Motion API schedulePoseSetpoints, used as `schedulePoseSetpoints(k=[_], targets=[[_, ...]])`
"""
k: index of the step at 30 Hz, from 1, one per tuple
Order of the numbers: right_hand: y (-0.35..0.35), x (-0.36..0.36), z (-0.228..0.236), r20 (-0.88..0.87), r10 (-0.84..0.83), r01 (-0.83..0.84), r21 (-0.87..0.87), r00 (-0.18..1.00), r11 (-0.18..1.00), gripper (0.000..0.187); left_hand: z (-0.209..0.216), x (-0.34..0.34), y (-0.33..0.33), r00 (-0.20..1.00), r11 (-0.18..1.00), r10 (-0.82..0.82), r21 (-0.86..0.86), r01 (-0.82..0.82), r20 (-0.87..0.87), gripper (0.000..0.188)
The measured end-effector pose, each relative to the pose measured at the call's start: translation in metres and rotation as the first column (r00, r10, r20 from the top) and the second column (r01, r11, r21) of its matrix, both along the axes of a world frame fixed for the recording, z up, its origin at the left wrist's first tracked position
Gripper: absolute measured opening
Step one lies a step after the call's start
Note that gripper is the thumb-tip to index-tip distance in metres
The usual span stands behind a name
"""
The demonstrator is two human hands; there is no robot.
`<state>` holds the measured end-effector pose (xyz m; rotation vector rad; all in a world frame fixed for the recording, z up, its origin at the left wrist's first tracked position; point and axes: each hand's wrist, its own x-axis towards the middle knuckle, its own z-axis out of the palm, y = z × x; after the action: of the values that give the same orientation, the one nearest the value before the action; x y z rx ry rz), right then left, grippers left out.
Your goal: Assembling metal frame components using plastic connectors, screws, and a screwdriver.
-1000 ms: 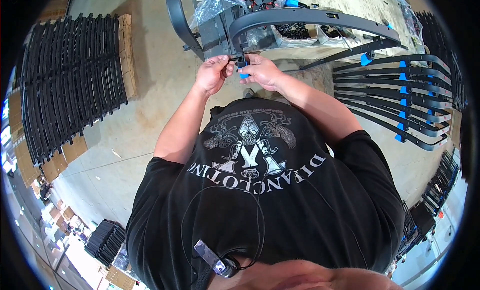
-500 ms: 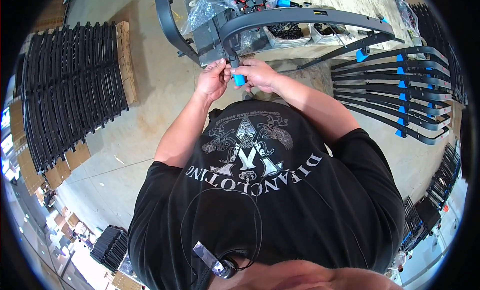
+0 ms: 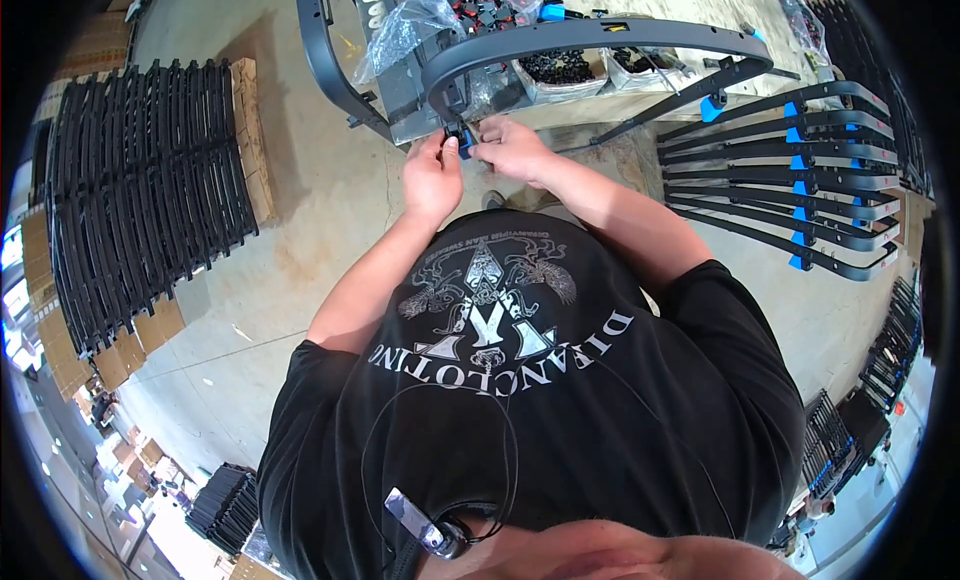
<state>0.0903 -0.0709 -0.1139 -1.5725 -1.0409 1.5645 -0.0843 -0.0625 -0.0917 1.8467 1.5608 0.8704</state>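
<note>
A black curved tube frame [image 3: 590, 33] arches over the near edge of the worktable. At its near end, a blue piece [image 3: 466, 148] sits below a small black part. My left hand [image 3: 433, 178] is closed there, its thumb pressed on the black part beside the blue piece. From the other side my right hand [image 3: 515, 150] pinches at the blue piece; its fingertips are partly hidden. How the blue piece joins the tube cannot be made out.
The worktable [image 3: 690, 5] bears a box of small black parts [image 3: 560, 68], red-and-black pieces [image 3: 480, 5] and clear plastic [image 3: 405, 30]. Curved tubes with blue blocks [image 3: 800, 160] stand stacked to the right. Black tubes [image 3: 150, 190] lie piled on the left. Another curved tube [image 3: 322, 55] leans at the table's left.
My left hand has turned and its thumb now presses on the black part. Less of the blue piece shows between my hands. The whole view has shifted slightly.
</note>
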Motion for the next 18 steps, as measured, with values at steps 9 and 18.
schedulePoseSetpoints(k=[9, 18], targets=[[0.093, 0.122, 0.014, 0.736, -0.113, -0.086, 0.227, 0.668, 0.970, 0.022, -0.004, -0.007, 0.011, 0.993, 0.981, 0.061, -0.178, -0.079, -0.104, 0.032], [0.134, 0.135, -0.043, 0.893, 0.395, -0.467, -0.262, 0.214, 0.845, 0.027, -0.001, -0.008, 0.009, 0.992, 0.967, 0.092, -0.229, -0.111, -0.089, 0.031]])
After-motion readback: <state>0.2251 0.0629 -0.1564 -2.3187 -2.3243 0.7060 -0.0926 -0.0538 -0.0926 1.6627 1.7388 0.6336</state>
